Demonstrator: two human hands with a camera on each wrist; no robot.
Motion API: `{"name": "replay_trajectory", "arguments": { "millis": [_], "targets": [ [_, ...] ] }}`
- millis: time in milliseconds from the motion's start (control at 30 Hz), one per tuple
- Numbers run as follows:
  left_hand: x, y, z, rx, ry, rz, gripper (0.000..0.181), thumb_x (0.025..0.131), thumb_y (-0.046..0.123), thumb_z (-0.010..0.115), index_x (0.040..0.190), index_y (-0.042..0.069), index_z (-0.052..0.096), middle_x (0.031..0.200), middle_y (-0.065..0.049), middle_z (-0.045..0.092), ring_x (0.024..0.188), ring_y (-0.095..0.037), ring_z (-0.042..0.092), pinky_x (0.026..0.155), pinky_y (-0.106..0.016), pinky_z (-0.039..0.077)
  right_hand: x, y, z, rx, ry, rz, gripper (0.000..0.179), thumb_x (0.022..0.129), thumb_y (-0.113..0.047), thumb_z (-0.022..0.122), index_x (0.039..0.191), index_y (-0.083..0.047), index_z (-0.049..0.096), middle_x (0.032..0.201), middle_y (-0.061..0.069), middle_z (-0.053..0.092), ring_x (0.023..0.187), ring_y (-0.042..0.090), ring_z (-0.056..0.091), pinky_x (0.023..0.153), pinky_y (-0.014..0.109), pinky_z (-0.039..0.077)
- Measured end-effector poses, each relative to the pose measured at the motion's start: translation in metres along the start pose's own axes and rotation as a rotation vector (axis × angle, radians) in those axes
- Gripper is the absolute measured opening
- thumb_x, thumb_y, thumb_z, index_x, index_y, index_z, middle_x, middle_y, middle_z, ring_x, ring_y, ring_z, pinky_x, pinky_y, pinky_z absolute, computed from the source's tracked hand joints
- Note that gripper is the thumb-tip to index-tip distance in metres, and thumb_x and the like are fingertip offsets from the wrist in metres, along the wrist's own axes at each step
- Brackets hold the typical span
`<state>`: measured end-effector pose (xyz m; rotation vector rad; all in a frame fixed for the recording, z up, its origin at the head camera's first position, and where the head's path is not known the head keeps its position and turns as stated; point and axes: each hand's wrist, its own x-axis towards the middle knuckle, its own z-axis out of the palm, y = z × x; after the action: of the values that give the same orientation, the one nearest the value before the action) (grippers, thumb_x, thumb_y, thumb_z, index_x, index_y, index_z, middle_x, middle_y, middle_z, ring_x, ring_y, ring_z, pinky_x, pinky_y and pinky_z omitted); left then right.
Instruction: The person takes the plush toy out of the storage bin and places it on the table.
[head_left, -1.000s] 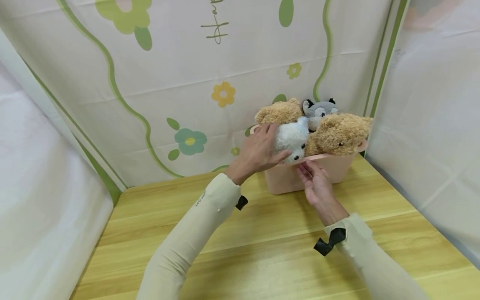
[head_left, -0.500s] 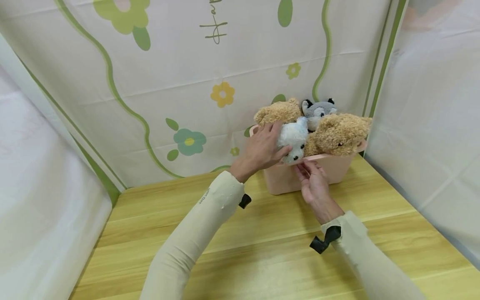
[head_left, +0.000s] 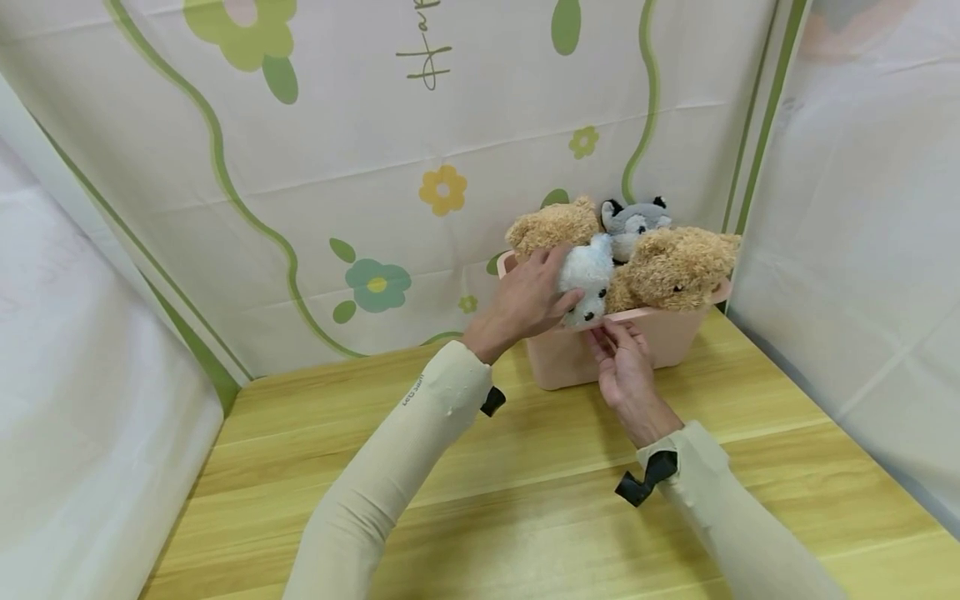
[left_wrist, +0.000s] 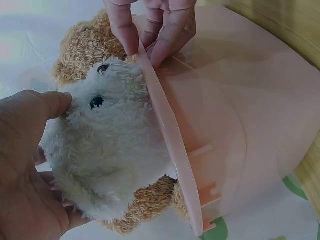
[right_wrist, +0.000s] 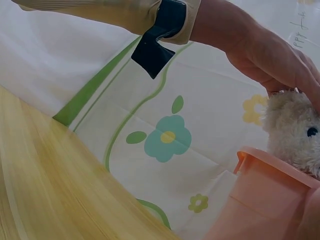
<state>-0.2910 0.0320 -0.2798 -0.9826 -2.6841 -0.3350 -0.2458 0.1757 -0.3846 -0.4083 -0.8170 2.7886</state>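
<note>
In the head view, a white plush toy [head_left: 587, 279] with dark eyes sits at the front left of a pink plastic bin [head_left: 570, 358]. My left hand [head_left: 527, 292] grips this toy from the left, its thumb near the eyes in the left wrist view and its fingers round the far side. At the bin's front, my right hand [head_left: 630, 371] pinches the rim [left_wrist: 167, 120], fingers on both sides of it. Two curly brown plush toys [head_left: 553, 227] [head_left: 678, 267] and a grey-and-white plush toy [head_left: 633, 223] with black-tipped ears fill the bin around the white one.
The bin stands at the back right of a wooden table [head_left: 465, 492], close to a white cloth backdrop [head_left: 330, 200] printed with flowers. Another white cloth [head_left: 862, 292] hangs along the right side. Black straps [head_left: 647, 477] stick out from both wrists.
My left hand has shifted slightly right against the white plush toy. The right hand has edged a little left at the rim. The bin stays in place.
</note>
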Motion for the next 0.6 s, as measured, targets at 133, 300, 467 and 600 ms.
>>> {"name": "replay_trajectory", "arguments": {
  "millis": [133, 300, 467, 600],
  "targets": [
    [0.0008, 0.0007, 0.0003, 0.006, 0.005, 0.005, 0.062, 0.098, 0.044, 0.057, 0.149, 0.017, 0.033, 0.135, -0.011, 0.054, 0.114, -0.022, 0.058, 0.089, -0.036, 0.053, -0.0001, -0.0003, 0.0007, -0.008, 0.004, -0.003, 0.013, 0.098, -0.008, 0.057, 0.086, -0.009, 0.053, 0.095, 0.004, 0.059, 0.089, 0.015, 0.060, 0.088, 0.024, 0.056],
    [0.0012, 0.0011, 0.0008, 0.005, 0.003, 0.003, 0.062, 0.098, 0.044, 0.056, 0.149, 0.017, 0.033, 0.135, -0.011, 0.055, 0.114, -0.022, 0.058, 0.089, -0.036, 0.054, -0.0004, 0.0003, 0.0005, -0.006, 0.002, -0.004, 0.008, 0.098, -0.008, 0.058, 0.090, -0.009, 0.055, 0.098, 0.003, 0.059, 0.090, 0.015, 0.060, 0.088, 0.024, 0.055],
    [0.0014, 0.0012, 0.0010, -0.003, 0.002, 0.007, 0.062, 0.098, 0.043, 0.056, 0.149, 0.017, 0.033, 0.133, -0.010, 0.056, 0.113, -0.021, 0.058, 0.088, -0.036, 0.054, -0.0001, 0.0013, -0.0006, -0.017, -0.001, -0.018, 0.010, 0.098, -0.008, 0.058, 0.088, -0.009, 0.055, 0.097, 0.003, 0.060, 0.091, 0.015, 0.061, 0.086, 0.023, 0.056],
    [0.0019, 0.0012, 0.0012, -0.010, 0.004, 0.013, 0.061, 0.098, 0.042, 0.057, 0.149, 0.016, 0.033, 0.133, -0.011, 0.056, 0.112, -0.021, 0.058, 0.088, -0.036, 0.053, -0.0001, 0.0009, -0.0015, 0.006, -0.010, -0.009, 0.008, 0.098, -0.008, 0.059, 0.090, -0.009, 0.054, 0.098, 0.003, 0.059, 0.091, 0.015, 0.061, 0.086, 0.024, 0.056]
  ]
}}
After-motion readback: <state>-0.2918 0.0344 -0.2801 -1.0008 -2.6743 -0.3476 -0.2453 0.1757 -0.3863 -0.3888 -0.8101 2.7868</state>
